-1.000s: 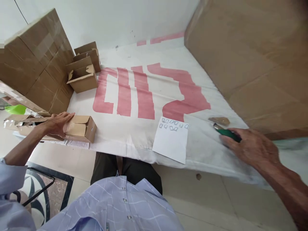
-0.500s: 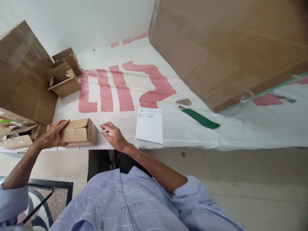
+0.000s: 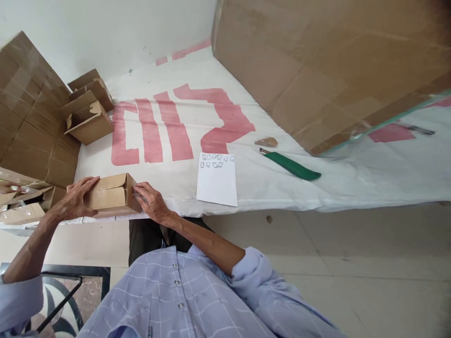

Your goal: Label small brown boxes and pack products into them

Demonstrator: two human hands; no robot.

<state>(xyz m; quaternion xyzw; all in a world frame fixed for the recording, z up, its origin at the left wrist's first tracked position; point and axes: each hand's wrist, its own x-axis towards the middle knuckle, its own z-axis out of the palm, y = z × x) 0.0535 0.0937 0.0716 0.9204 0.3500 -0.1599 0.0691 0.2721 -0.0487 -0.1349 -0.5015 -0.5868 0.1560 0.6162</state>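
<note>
A small closed cardboard box [image 3: 111, 195] lies at the front edge of the cloth-covered table. Around its left end is my left hand [image 3: 75, 199], with the thumb on the near side and the fingers over the top. My right hand [image 3: 152, 199] meets the box's right end, its fingers bent against that face; the exact spot under the fingertips is hidden. To the right of this hand lies a white sheet of paper [image 3: 216, 185] with small box-like marks drawn near its top.
A green-handled cutter [image 3: 292, 165] and a small brown lump [image 3: 267, 142] lie right of the paper. Large cartons stand at the right [image 3: 317, 70] and left [image 3: 38, 112]. Two small open boxes [image 3: 89, 124] sit by the left carton. Another open box [image 3: 24, 213] is at far left, near another person's hand.
My right hand has moved left, from a gap beside the box to contact with its right end. My left hand keeps its hold. The view has shifted slightly.
</note>
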